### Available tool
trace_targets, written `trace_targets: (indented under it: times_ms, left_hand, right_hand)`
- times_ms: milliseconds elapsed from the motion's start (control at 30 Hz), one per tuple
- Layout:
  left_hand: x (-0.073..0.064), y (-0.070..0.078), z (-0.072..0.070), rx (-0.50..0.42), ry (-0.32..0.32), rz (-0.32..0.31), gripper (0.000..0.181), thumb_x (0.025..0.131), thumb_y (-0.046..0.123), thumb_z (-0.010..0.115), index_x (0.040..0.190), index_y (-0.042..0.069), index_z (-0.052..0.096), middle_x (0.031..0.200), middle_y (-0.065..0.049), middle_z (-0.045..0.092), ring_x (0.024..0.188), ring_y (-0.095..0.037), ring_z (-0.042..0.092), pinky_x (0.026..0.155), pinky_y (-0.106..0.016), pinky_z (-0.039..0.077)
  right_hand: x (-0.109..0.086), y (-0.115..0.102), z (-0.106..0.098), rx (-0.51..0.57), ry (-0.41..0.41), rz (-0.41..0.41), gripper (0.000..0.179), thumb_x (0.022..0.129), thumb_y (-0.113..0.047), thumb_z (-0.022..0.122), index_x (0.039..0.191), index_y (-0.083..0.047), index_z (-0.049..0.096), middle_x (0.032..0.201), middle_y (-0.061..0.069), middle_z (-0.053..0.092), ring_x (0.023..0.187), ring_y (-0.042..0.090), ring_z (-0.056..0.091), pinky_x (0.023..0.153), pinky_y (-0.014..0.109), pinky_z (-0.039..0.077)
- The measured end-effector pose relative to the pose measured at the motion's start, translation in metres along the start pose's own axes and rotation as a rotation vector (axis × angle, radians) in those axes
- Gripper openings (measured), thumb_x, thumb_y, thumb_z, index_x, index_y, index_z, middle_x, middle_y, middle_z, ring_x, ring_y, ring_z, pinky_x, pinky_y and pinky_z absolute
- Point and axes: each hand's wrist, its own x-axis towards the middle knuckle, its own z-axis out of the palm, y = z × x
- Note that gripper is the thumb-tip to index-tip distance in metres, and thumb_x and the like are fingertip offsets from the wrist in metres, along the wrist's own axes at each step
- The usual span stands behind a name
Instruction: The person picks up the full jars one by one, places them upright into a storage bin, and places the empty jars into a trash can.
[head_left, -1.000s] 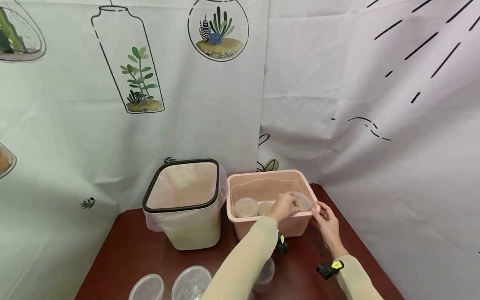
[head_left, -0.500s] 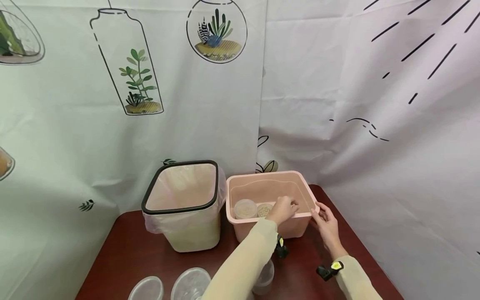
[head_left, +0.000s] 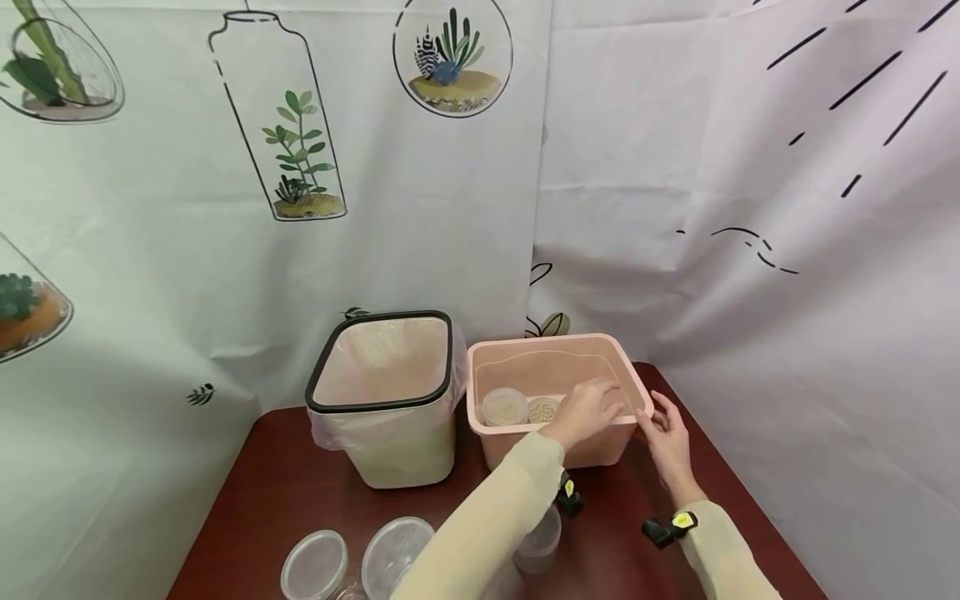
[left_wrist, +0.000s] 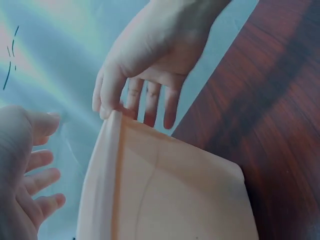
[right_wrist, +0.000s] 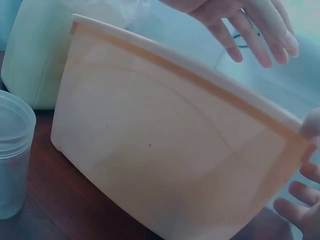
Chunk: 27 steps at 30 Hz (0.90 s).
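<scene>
My left hand (head_left: pixel 596 408) hovers over the right half of a pink plastic bin (head_left: pixel 487 446), its fingers loosely bent and holding nothing. In the right wrist view the left hand (right_wrist: pixel 250 30) hangs above the bin's rim. At the bin's near right corner my right hand (head_left: pixel 670 442) grips the rim, as the left wrist view of the right hand (left_wrist: pixel 155 60) also shows. Inside the bin sit a clear round tub (head_left: pixel 506 407) with pale contents and another tub (head_left: pixel 543 410) of pale, bean-like pieces. The left forearm and hand hide part of the bin's inside.
A pale trash can (head_left: pixel 405 450) with a black rim and a plastic liner stands left of the bin. Clear round containers (head_left: pixel 315 565) and a clear tub (head_left: pixel 538 546) stand near the front of the dark red table (head_left: pixel 247 508). A printed curtain (head_left: pixel 450 208) hangs behind.
My left hand has let go of a clear round tub inside the bin's right part, and its fingers have spread. The right hand stays on the rim. The head view has shifted slightly.
</scene>
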Motion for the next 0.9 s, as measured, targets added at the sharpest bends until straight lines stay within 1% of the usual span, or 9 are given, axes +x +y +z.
trace_targets:
  times_ms: [67, 167, 267, 367, 467, 533, 633, 767, 900]
  left_hand:
    - [-0.002, 0.000, -0.004, 0.023, -0.006, 0.024, 0.039, 0.092, 0.030, 0.058, 0.128, 0.014, 0.057, 0.131, 0.000, 0.054, 0.120, -0.014, 0.049, 0.096, -0.022, 0.038]
    - [-0.006, -0.001, -0.011, 0.049, 0.001, 0.054, 0.043, 0.092, 0.031, 0.058, 0.131, 0.013, 0.054, 0.134, -0.002, 0.051, 0.124, -0.015, 0.046, 0.099, -0.022, 0.034]
    - [-0.009, 0.000, -0.019, 0.069, 0.022, 0.067, 0.046, 0.091, 0.030, 0.059, 0.133, 0.012, 0.052, 0.136, -0.004, 0.049, 0.126, -0.014, 0.043, 0.101, -0.021, 0.031]
    - [-0.013, 0.000, -0.029, 0.099, 0.027, 0.066, 0.049, 0.091, 0.031, 0.059, 0.135, 0.011, 0.050, 0.138, -0.005, 0.047, 0.128, -0.014, 0.041, 0.102, -0.022, 0.029]
    - [-0.017, 0.001, -0.038, 0.141, 0.030, 0.073, 0.050, 0.090, 0.032, 0.060, 0.134, 0.011, 0.050, 0.139, -0.006, 0.046, 0.129, -0.015, 0.039, 0.102, -0.023, 0.030]
    - [-0.020, 0.000, -0.044, 0.162, 0.039, 0.084, 0.050, 0.090, 0.033, 0.060, 0.134, 0.011, 0.051, 0.139, -0.008, 0.045, 0.129, -0.017, 0.039, 0.103, -0.023, 0.030]
    - [-0.025, 0.000, -0.054, 0.176, 0.053, 0.094, 0.049, 0.090, 0.033, 0.061, 0.132, 0.010, 0.052, 0.140, -0.009, 0.044, 0.130, -0.018, 0.037, 0.103, -0.025, 0.030]
    - [-0.033, 0.001, -0.066, 0.193, 0.072, 0.096, 0.049, 0.089, 0.035, 0.061, 0.132, 0.011, 0.053, 0.141, -0.008, 0.042, 0.132, -0.020, 0.034, 0.102, -0.030, 0.032]
    - [-0.042, 0.000, -0.075, 0.274, 0.124, 0.124, 0.047, 0.090, 0.036, 0.060, 0.130, 0.013, 0.055, 0.141, -0.008, 0.043, 0.132, -0.022, 0.034, 0.105, -0.033, 0.028]
  right_hand:
    - [0.000, -0.001, 0.002, -0.099, 0.020, -0.040, 0.051, 0.093, -0.016, 0.058, 0.139, -0.006, 0.038, 0.122, 0.020, 0.049, 0.100, 0.012, 0.053, 0.073, 0.010, 0.044]
    - [-0.002, -0.003, 0.005, -0.201, 0.078, -0.125, 0.051, 0.093, -0.013, 0.056, 0.139, -0.005, 0.037, 0.126, 0.022, 0.047, 0.109, 0.026, 0.047, 0.076, 0.010, 0.038]
    - [-0.006, -0.008, 0.009, -0.202, 0.152, -0.194, 0.053, 0.092, -0.010, 0.056, 0.141, -0.006, 0.035, 0.131, 0.021, 0.043, 0.116, 0.033, 0.042, 0.080, 0.020, 0.038]
    - [-0.011, -0.013, 0.014, -0.181, 0.202, -0.243, 0.054, 0.091, -0.009, 0.057, 0.141, -0.008, 0.036, 0.134, 0.016, 0.043, 0.117, 0.031, 0.039, 0.083, 0.026, 0.040]
    - [-0.015, -0.019, 0.019, -0.174, 0.205, -0.279, 0.053, 0.091, -0.010, 0.059, 0.139, -0.009, 0.039, 0.134, 0.012, 0.044, 0.119, 0.028, 0.040, 0.087, 0.027, 0.039]
    - [-0.017, -0.023, 0.022, -0.192, 0.211, -0.300, 0.051, 0.090, -0.012, 0.061, 0.137, -0.009, 0.043, 0.134, 0.009, 0.046, 0.120, 0.026, 0.040, 0.091, 0.028, 0.036]
    - [-0.020, -0.028, 0.028, -0.223, 0.223, -0.353, 0.049, 0.088, -0.011, 0.064, 0.134, -0.009, 0.048, 0.132, 0.009, 0.049, 0.119, 0.025, 0.039, 0.092, 0.038, 0.032]
    - [-0.024, -0.031, 0.037, -0.240, 0.214, -0.501, 0.049, 0.083, -0.003, 0.066, 0.130, -0.004, 0.051, 0.129, 0.015, 0.050, 0.119, 0.031, 0.036, 0.093, 0.047, 0.028]
    - [-0.027, -0.032, 0.043, -0.228, 0.181, -0.647, 0.052, 0.077, 0.007, 0.067, 0.127, 0.001, 0.053, 0.131, 0.020, 0.047, 0.122, 0.036, 0.032, 0.097, 0.050, 0.023]
